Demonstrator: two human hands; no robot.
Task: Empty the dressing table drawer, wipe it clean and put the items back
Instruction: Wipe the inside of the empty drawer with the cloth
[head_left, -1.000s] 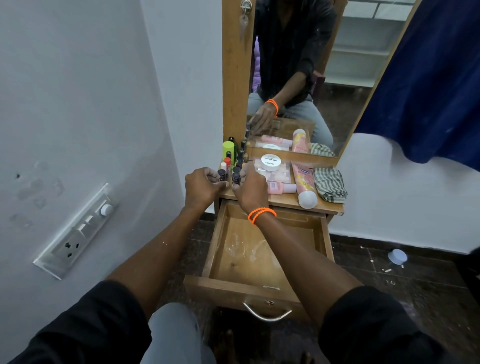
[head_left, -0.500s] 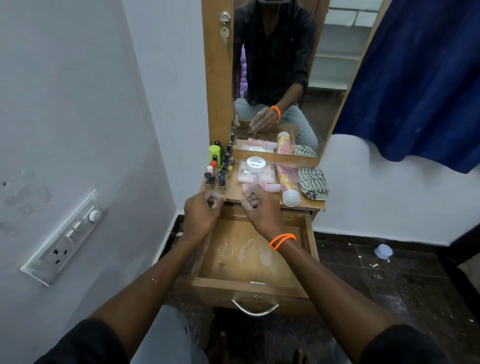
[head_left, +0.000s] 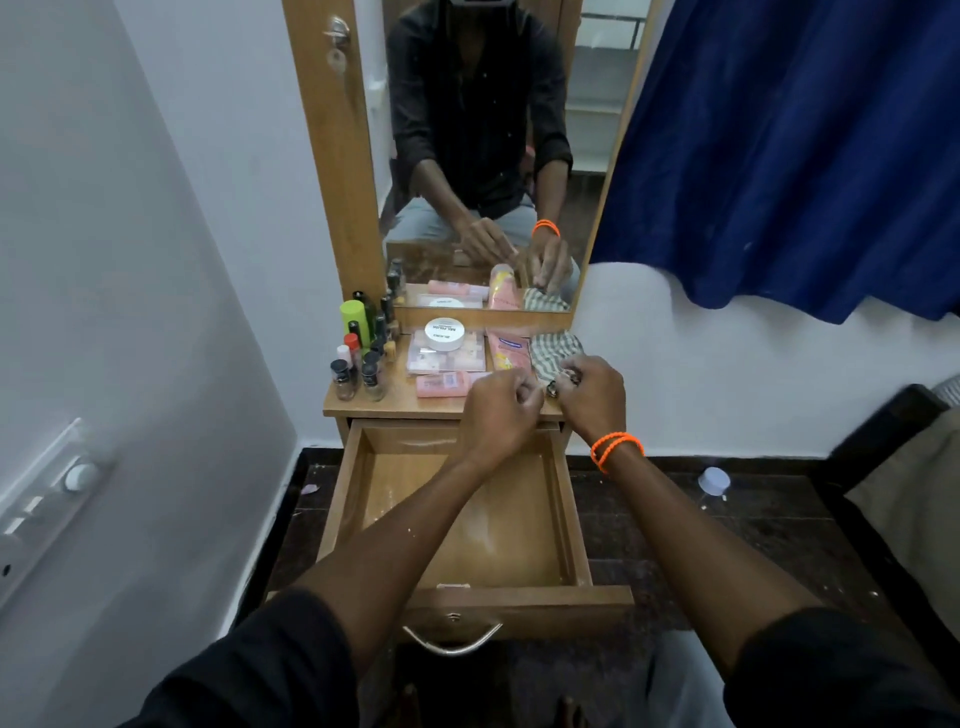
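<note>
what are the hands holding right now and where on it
The right hand pinches small dark items, too small to identify, at its fingertips by the checked cloth. The left hand is curled; any contents are hidden.

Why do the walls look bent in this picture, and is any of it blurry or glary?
Head view: the wide-angle lens bows straight lines near the edges, so the switch plate looks slanted and smeared. The room is dim and evenly lit, the mirror shows a dark reflection without glare, and only the drawer floor has a faint sheen. The hands are slightly soft, while the nail polish bottles are fairly crisp.
</note>
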